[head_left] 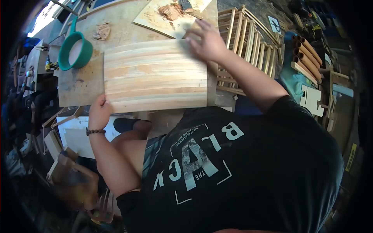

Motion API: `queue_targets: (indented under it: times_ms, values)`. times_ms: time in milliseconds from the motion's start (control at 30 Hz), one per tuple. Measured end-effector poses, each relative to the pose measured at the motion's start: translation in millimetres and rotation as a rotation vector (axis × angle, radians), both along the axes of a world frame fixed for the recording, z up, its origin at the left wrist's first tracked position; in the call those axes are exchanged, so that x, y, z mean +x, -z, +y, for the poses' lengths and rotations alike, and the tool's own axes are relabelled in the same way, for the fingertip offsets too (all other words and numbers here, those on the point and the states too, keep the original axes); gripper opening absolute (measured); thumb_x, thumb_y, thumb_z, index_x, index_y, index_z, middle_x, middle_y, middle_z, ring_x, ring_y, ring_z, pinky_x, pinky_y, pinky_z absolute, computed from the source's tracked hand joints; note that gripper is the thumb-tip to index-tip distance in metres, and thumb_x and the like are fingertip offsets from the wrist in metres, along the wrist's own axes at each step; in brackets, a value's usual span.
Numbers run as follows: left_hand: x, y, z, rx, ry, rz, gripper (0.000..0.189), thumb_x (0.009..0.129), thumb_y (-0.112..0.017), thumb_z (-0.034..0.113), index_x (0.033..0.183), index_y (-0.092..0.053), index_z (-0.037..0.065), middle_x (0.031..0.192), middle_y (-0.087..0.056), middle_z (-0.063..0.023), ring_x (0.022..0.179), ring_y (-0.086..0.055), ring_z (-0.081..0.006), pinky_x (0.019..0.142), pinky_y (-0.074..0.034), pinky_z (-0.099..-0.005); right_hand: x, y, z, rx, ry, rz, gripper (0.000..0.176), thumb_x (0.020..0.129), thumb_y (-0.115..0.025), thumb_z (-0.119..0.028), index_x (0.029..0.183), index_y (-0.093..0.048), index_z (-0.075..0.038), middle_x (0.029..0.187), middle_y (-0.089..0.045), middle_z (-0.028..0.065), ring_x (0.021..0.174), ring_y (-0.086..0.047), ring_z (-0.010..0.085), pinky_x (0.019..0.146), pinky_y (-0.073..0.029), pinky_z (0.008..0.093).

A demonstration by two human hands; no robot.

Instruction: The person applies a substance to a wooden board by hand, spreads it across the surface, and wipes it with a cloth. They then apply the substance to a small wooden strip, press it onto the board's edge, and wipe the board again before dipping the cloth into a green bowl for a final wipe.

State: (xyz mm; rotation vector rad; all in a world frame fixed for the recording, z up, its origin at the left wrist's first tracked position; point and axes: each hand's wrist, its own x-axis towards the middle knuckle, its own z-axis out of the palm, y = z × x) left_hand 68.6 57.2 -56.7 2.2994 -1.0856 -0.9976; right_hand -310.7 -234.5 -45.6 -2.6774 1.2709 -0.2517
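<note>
The left hand [99,113] gripped the near-left corner of the board [155,75] on the counter [79,91]; the right hand's [206,40] blurred fingers' hold was unclear. A pot [86,54] stood left, a sheet [149,17] beyond.

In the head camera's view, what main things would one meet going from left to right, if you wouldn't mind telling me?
Green handled pot, striped wooden panel, slatted wooden frames, brown tubes, narrow yellow strip.
</note>
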Motion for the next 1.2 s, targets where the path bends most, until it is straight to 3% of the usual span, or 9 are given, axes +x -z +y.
queue_targets:
  times_ms: [200,300,533,700,800,1000,1100,1167,1200]
  values:
    - [0,-12,3,0.307,-0.286,0.214,0.041,0.109,-0.054,0.034,0.139,-0.058,0.008,0.121,-0.069,-0.0122,0.098,-0.071,-0.0235,0.072,-0.061,-0.0398,12,22,-66,-0.237,0.013,0.034,0.048,0.106,-0.054,-0.048,0.149,-0.063,-0.028,0.168,-0.035,0.0255,0.158,-0.028,0.0427,0.127,-0.024,0.0579]
    - [-5,-8,3,0.416,-0.306,0.235,0.041,0.109,-0.054,0.034,0.138,-0.053,0.006,0.119,-0.070,-0.0135,0.097,-0.071,-0.0229,0.071,-0.060,-0.0396,47,19,-90,-0.218,0.033,0.088,0.049,0.107,-0.050,-0.050,0.151,-0.061,-0.031,0.170,-0.029,0.0267,0.160,-0.022,0.0449,0.127,-0.020,0.0608]
    - [-5,1,7,0.303,-0.342,0.323,0.041,0.111,-0.052,0.032,0.135,-0.049,-0.001,0.113,-0.068,-0.0152,0.074,-0.071,-0.0203,0.061,-0.060,-0.0328,81,28,-107,0.050,0.117,0.067,0.052,0.106,-0.048,-0.052,0.152,-0.060,-0.030,0.174,-0.021,0.0252,0.162,-0.014,0.0452,0.127,-0.015,0.0652]
    - [-3,4,10,0.260,-0.387,0.277,0.043,0.110,-0.054,0.034,0.136,-0.051,0.000,0.111,-0.068,-0.0143,0.077,-0.071,-0.0199,0.063,-0.061,-0.0325,84,43,-108,0.020,0.145,0.073,0.052,0.101,-0.057,-0.053,0.147,-0.065,-0.030,0.174,-0.022,0.0251,0.162,-0.016,0.0452,0.127,-0.016,0.0667]
    - [-4,5,4,0.212,-0.438,0.245,0.044,0.110,-0.056,0.035,0.139,-0.053,0.001,0.114,-0.069,-0.0142,0.086,-0.071,-0.0202,0.066,-0.061,-0.0335,82,96,-133,0.396,-0.122,-0.408,0.027,0.098,-0.072,-0.030,0.111,-0.070,-0.007,0.092,-0.075,0.0108,0.087,-0.071,0.0258,0.081,-0.059,0.0345]
    - [-2,-5,7,0.189,-0.412,0.204,0.042,0.110,-0.056,0.033,0.140,-0.056,0.002,0.119,-0.071,-0.0134,0.088,-0.073,-0.0209,0.071,-0.058,-0.0346,82,45,-98,0.025,0.158,-0.042,0.049,0.099,-0.063,-0.048,0.144,-0.068,-0.032,0.170,-0.029,0.0253,0.159,-0.021,0.0481,0.125,-0.018,0.0682]
    - [-6,-10,8,0.165,-0.370,0.168,0.043,0.110,-0.056,0.033,0.138,-0.058,0.001,0.114,-0.072,-0.0137,0.087,-0.073,-0.0209,0.070,-0.056,-0.0337,96,104,-100,0.376,0.272,-0.701,0.036,0.092,-0.077,-0.031,0.111,-0.069,-0.001,0.087,-0.069,0.0105,0.085,-0.068,0.0295,0.077,-0.056,0.0394]
    - [3,7,19,0.136,-0.259,0.079,0.045,0.109,-0.057,0.034,0.138,-0.058,0.000,0.110,-0.073,-0.0153,0.088,-0.072,-0.0204,0.072,-0.057,-0.0340,99,20,-90,0.095,0.277,-0.032,0.058,0.096,-0.066,-0.049,0.143,-0.067,-0.016,0.168,-0.034,0.0254,0.157,-0.030,0.0428,0.125,-0.027,0.0615]
    - [2,1,17,0.232,-0.220,0.070,0.046,0.108,-0.057,0.032,0.139,-0.057,-0.002,0.118,-0.071,-0.0225,0.102,-0.072,-0.0291,0.088,-0.058,-0.0412,104,30,-98,0.040,0.332,-0.135,0.061,0.091,-0.076,-0.043,0.134,-0.067,0.000,0.150,-0.054,0.0251,0.140,-0.051,0.0391,0.116,-0.043,0.0519]
